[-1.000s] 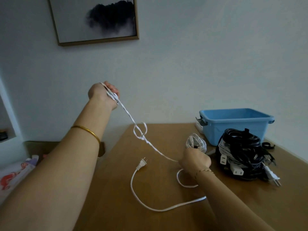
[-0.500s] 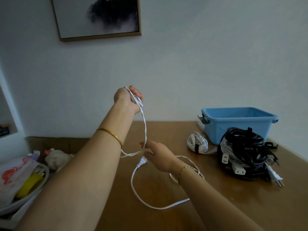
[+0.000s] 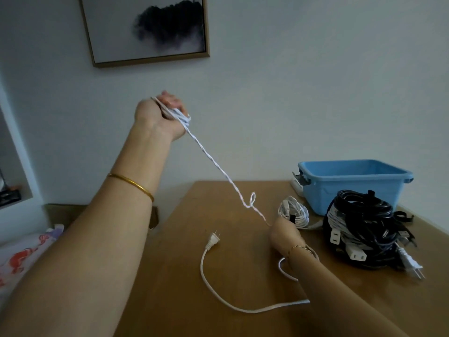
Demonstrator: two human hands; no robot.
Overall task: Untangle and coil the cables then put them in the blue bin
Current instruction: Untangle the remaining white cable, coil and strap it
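Note:
My left hand [image 3: 159,116] is raised in front of the wall and grips several turns of a white cable [image 3: 213,164] wound around it. The cable runs taut down to my right hand [image 3: 283,233], which holds it low over the wooden table [image 3: 184,283]. A small loop sits in the taut stretch. The cable's free end trails over the table to a white plug [image 3: 213,240]. The blue bin [image 3: 349,183] stands at the back right.
A coiled white cable [image 3: 294,212] lies beside the bin. A tangled pile of black and white cables [image 3: 362,227] sits in front of the bin. A framed picture [image 3: 145,27] hangs on the wall. Clutter lies at lower left.
My right hand moved from near the plug back to the right and down, pulling the cable taut again. My left hand holds one more turn of cable.

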